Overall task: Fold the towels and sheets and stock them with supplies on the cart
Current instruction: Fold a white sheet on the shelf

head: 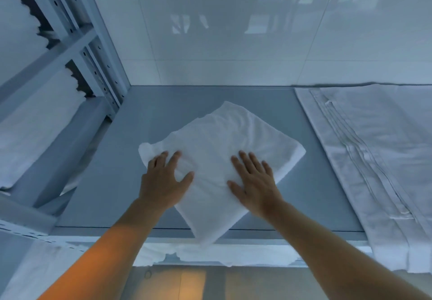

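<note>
Grey tabletop [112, 182] against a glossy tiled wall, metal shelving [77, 49] of stacked linens at left. White towel [224, 150] at centre, folded to a rough square, turned cornerwise, near corner overhanging the table edge. Left hand [161, 178] and right hand [254, 182] flat on it, fingers spread, pressing. Folding apparently near complete; stocking not yet done. Striped sheet [378, 159] spread at right, seemingly unfolded.

No readable text, label, brand, number or sign anywhere in view.
</note>
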Available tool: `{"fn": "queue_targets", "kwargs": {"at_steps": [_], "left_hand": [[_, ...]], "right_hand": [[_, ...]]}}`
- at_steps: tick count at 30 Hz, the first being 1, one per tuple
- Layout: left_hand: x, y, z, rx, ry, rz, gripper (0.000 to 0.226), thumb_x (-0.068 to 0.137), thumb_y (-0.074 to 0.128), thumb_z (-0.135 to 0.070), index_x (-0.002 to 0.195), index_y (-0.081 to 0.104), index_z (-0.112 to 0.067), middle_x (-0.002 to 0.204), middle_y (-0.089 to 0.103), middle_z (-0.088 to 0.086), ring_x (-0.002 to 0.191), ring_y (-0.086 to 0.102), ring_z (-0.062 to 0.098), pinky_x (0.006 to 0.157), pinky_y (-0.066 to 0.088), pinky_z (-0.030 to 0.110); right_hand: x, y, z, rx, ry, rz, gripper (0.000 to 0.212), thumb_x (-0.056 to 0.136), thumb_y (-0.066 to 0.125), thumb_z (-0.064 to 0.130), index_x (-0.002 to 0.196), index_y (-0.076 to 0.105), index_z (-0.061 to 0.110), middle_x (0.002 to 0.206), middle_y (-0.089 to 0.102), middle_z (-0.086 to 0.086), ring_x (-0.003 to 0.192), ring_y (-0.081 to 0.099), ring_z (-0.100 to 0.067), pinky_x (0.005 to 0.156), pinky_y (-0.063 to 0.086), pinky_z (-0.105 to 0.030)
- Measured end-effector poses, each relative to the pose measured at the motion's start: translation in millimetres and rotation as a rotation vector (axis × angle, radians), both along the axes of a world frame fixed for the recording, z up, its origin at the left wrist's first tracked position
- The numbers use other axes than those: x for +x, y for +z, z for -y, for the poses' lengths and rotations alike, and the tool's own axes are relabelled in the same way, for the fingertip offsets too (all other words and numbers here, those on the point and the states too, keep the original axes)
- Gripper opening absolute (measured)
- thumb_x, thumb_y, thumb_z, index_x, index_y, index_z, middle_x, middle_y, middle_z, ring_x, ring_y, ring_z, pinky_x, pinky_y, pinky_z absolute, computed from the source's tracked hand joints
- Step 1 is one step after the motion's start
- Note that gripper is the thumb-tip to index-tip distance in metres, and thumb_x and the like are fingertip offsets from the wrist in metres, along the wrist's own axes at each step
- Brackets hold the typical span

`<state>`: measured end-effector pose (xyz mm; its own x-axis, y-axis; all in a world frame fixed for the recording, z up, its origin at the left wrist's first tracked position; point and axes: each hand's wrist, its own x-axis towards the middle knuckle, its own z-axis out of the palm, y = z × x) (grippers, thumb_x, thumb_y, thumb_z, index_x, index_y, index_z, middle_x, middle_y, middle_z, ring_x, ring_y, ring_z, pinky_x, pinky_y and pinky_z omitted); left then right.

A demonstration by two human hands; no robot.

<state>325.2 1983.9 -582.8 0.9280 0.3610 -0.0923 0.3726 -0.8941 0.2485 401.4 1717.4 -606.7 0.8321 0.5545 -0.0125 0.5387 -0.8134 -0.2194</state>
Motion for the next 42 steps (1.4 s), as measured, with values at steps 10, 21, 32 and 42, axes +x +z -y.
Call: {"fn": "queue_targets", "kwargs": {"at_steps": [10,21,32,42], "left_hand": [[-41.3,10.7,-7.8,0.192,-0.166,0.074,0.062,0.096,0.03,-0.064,0.148,0.046,-0.036,0.151,0.045,0.0,0.138,0.042,0.03,0.104,0.042,0.051],[-57.4,-21.4,-45.0,-0.192,-0.127,0.207,0.068,0.093,0.021,-0.073,0.157,0.025,-0.049,0.17,0.009,-0.02,0.159,0.005,0.016,0.123,0.018,0.055],[-60.9,-15.1,-118.2,-0.131,-0.051,0.145,0.071,0.092,0.021,-0.072,0.157,0.027,-0.047,0.17,0.015,-0.013,0.158,0.013,0.021,0.122,0.024,0.055],[-52.5,32.9,-22.8,-0.088,-0.148,0.163,0.057,0.105,0.025,-0.059,0.158,0.032,-0.038,0.169,0.023,-0.008,0.158,0.015,0.019,0.125,0.018,0.056]], "right_hand": [[-12.9,18.5,-33.9,0.047,-0.236,-0.164,0.076,0.1,0.026,0.067,0.164,0.003,0.033,0.172,-0.012,0.008,0.158,-0.012,-0.031,0.122,0.018,-0.062],[-23.1,12.0,-71.9,0.057,-0.191,-0.064,0.075,0.099,0.026,0.063,0.164,0.009,0.029,0.173,-0.003,0.003,0.158,-0.009,-0.034,0.124,0.018,-0.054],[-10.9,12.5,-155.3,0.088,-0.114,-0.081,0.074,0.102,0.03,0.061,0.165,0.013,0.025,0.173,0.001,-0.001,0.158,-0.006,-0.037,0.124,0.016,-0.056],[-1.7,35.3,-54.9,0.364,-0.104,-0.187,0.056,0.108,0.038,0.045,0.161,0.031,0.027,0.172,0.013,0.004,0.158,0.01,-0.021,0.126,0.016,-0.048]]}}
